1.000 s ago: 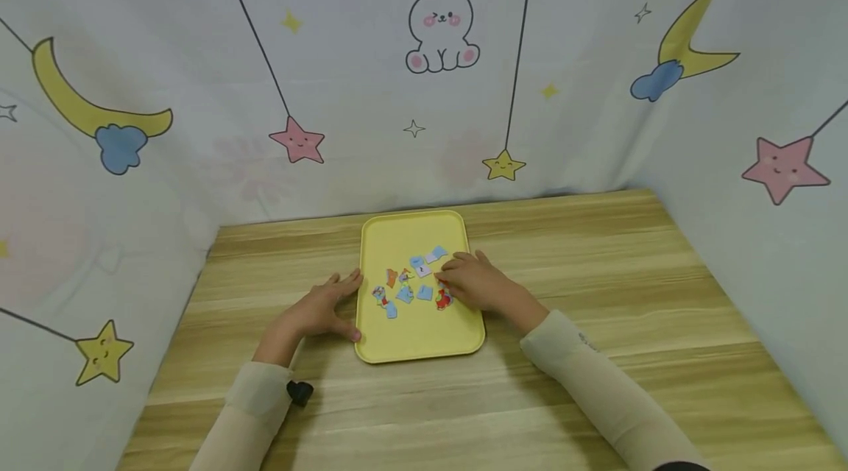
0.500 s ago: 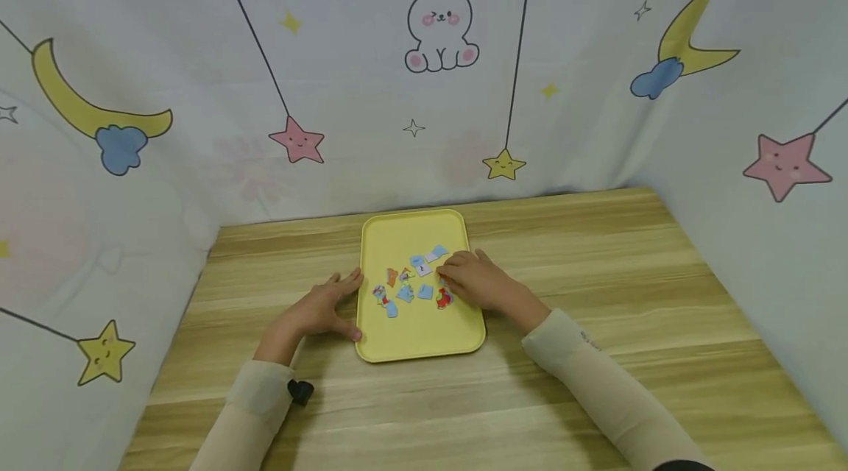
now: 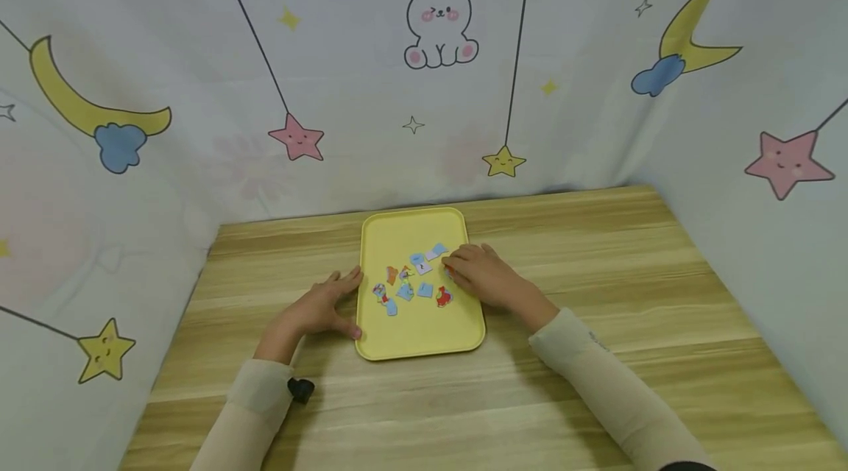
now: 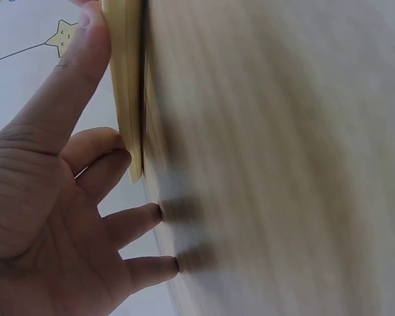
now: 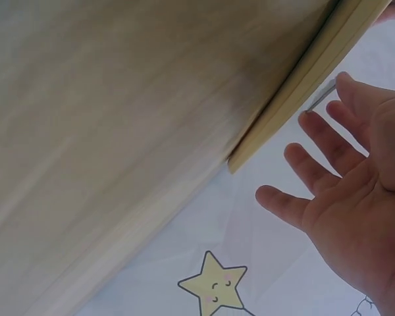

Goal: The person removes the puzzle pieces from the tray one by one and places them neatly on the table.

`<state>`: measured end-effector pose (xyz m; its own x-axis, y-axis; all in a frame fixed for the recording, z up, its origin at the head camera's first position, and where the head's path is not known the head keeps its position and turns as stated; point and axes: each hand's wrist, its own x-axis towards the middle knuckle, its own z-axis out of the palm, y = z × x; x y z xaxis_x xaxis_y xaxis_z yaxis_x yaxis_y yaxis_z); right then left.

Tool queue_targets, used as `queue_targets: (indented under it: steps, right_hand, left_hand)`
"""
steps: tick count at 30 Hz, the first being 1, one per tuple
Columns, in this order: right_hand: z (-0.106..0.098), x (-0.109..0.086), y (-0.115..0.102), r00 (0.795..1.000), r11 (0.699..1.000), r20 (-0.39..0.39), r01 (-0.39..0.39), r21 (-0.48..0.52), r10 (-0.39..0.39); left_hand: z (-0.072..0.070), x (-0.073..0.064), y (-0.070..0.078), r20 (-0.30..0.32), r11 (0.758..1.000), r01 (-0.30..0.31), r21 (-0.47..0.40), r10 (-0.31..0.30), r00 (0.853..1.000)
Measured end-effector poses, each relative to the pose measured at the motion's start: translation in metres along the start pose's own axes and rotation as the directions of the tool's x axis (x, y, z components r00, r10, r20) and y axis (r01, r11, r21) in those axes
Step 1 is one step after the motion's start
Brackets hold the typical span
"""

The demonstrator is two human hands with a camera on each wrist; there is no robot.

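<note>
Plain yellow tray (image 3: pixel 417 331), blue, red, orange pieces (image 3: pixel 425 290), wood-grain table (image 3: pixel 583 257)

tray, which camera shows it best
The head view: it shows the tray from above with the pieces in it, and only the left hand and right hand hide bits of the rim. Each wrist view shows just part of its edge, side-on, with none of the inside.
</note>
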<state>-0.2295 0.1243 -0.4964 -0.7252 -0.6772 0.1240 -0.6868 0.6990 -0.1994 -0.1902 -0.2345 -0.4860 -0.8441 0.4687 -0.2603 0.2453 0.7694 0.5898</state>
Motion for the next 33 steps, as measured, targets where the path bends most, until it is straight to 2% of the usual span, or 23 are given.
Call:
queue_targets:
  steps: [18,33]
  right_hand:
    - [-0.005,-0.014,0.018,0.996,0.996,-0.035,-0.087,0.03,0.088]
    - [-0.008,-0.025,0.033,0.992,0.998,-0.121,-0.042,0.043,0.047]
  left_hand:
    - [0.001,0.002,-0.002,0.016,1.0,0.012,-0.018,-0.012,1.0]
    - [0.0,0.002,-0.001,0.006,1.0,0.024,0.001,-0.024,1.0]
